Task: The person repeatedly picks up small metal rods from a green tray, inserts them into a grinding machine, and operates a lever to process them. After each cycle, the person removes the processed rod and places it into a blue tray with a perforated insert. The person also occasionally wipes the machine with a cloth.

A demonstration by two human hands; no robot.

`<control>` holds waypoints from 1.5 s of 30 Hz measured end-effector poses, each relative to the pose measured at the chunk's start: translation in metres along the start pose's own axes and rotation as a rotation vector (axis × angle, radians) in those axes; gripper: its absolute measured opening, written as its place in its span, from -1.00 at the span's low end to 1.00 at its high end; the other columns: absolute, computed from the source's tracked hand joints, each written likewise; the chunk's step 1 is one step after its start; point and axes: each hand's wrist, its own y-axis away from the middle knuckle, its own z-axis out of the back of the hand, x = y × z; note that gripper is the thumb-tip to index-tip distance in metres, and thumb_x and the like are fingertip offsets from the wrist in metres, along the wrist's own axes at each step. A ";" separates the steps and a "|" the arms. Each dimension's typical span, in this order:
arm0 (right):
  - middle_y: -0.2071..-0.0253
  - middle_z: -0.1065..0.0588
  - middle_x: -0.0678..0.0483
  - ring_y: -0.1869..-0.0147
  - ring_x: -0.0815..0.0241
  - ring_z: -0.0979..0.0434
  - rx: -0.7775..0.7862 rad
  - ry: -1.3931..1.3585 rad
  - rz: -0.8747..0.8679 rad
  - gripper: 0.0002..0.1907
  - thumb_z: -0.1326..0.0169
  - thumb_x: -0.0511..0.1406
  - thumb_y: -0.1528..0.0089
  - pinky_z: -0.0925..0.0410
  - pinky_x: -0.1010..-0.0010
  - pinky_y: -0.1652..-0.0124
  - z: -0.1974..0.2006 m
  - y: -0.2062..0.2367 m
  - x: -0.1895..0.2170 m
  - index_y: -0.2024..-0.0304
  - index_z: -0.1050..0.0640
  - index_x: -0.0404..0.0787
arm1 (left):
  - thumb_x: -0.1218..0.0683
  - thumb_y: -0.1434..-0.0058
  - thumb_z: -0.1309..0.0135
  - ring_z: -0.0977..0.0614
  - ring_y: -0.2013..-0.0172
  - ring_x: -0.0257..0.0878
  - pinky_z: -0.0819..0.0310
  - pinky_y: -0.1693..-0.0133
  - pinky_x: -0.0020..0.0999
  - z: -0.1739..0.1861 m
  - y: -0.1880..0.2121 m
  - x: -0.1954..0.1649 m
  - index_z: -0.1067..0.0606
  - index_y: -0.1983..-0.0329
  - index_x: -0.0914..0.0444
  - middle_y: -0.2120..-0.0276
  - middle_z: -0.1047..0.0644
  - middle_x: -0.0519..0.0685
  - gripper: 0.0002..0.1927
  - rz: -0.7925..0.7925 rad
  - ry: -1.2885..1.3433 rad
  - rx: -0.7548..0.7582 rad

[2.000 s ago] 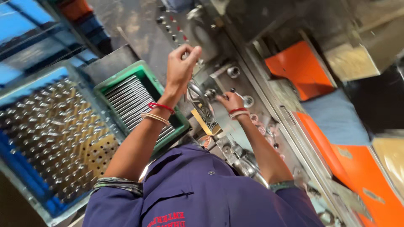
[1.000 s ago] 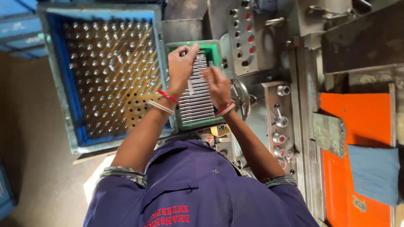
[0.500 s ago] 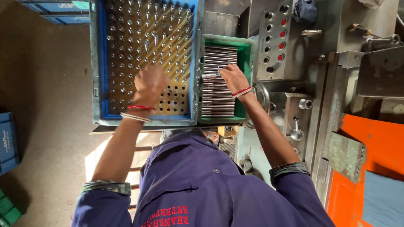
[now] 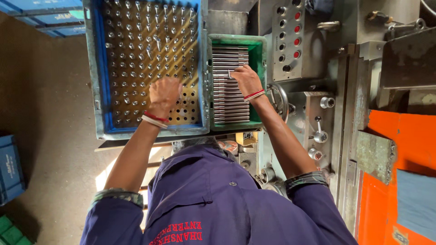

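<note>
Fingers of the right hand [image 4: 245, 78] pinched shut on one thin metal rod [image 4: 230, 72], lifted slightly at the top of the stacked rods [image 4: 229, 97] in the green tray [image 4: 260, 59]. Left hand [image 4: 164, 93] curled into a loose fist, knuckles up, fingers pressed down on the perforated plate [image 4: 184, 111] inside the blue crate [image 4: 101, 81]; impossible to tell whether anything sits inside that fist. Upright metal pins [image 4: 145, 41] standing in most holes of the plate, empty holes just beside the left hand. Red and pale bands on both wrists. Grey control panel [image 4: 288, 38] with red and dark buttons right of the green tray, a handwheel [image 4: 279, 97] just below it, near the right wrist.
</note>
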 end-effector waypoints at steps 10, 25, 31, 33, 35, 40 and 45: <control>0.25 -0.58 -0.02 0.24 0.11 -0.46 0.084 -0.464 -0.022 -0.72 -0.24 -0.20 -0.27 -0.37 0.30 0.24 0.044 0.020 0.069 0.07 -0.60 -0.23 | -0.20 -0.26 -0.16 -0.52 0.65 -0.41 -0.37 0.57 -0.42 0.098 0.018 -0.005 -0.64 0.27 0.15 0.62 -0.56 -0.14 -0.66 -0.026 0.812 0.282; 0.36 -0.41 -0.09 0.22 -0.14 -0.42 -0.267 0.007 -0.398 -0.82 -0.10 -0.31 -0.33 -0.29 0.06 0.21 0.117 0.119 0.108 0.30 -0.44 -0.29 | 0.08 -0.40 0.02 -0.66 0.29 -0.23 -0.67 0.12 -0.21 -0.007 -0.018 -0.155 -0.47 0.22 0.28 0.33 -0.57 -0.03 -0.83 0.141 2.011 0.871; 0.29 -0.47 -0.07 0.16 -0.11 -0.47 -0.347 0.097 -0.454 -0.84 -0.12 -0.29 -0.33 -0.34 0.10 0.15 0.104 0.138 0.134 0.24 -0.50 -0.28 | 0.01 -0.41 0.04 -0.67 0.33 -0.18 -0.68 0.22 -0.19 -0.008 -0.003 -0.202 -0.46 0.19 0.28 0.38 -0.55 -0.03 -0.77 0.307 2.175 0.767; 0.29 -0.48 -0.07 0.16 -0.10 -0.48 -0.323 0.074 -0.434 -0.78 -0.16 -0.24 -0.30 -0.36 0.12 0.16 0.107 0.143 0.136 0.21 -0.52 -0.30 | 0.02 -0.42 0.00 -0.64 0.40 -0.28 -0.70 0.28 -0.25 -0.004 0.004 -0.211 -0.45 0.14 0.28 0.41 -0.50 -0.11 -0.80 0.233 2.179 0.660; 0.26 -0.49 -0.08 0.14 -0.10 -0.50 -0.338 -0.019 -0.425 -0.67 -0.21 -0.17 -0.27 -0.37 0.16 0.17 0.115 0.149 0.134 0.15 -0.54 -0.33 | 0.01 -0.42 -0.06 -0.43 0.55 -0.39 -0.30 0.53 -0.42 0.002 0.011 -0.213 -0.47 0.12 0.24 0.49 -0.46 -0.15 -0.81 -0.061 1.921 0.430; 0.24 -0.49 -0.02 0.14 0.03 -0.53 -0.188 -0.284 -0.594 -0.80 -0.11 -0.24 -0.36 -0.40 0.20 0.12 0.142 0.166 0.123 0.12 -0.61 -0.25 | -0.03 -0.44 -0.14 -0.42 0.63 -0.48 -0.17 0.61 -0.49 0.025 0.024 -0.200 -0.55 0.35 0.24 0.59 -0.50 -0.24 -0.71 -0.597 1.264 0.009; 0.12 -0.50 -0.03 -0.13 0.00 -0.51 -0.284 0.097 -0.209 -0.83 -0.20 -0.34 -0.30 -0.18 -0.01 -0.41 0.155 0.168 0.122 0.08 -0.62 -0.28 | -0.04 -0.46 -0.12 -0.39 0.59 -0.51 -0.20 0.57 -0.55 0.050 0.027 -0.188 -0.64 0.39 0.30 0.60 -0.48 -0.19 -0.62 -0.540 1.379 0.374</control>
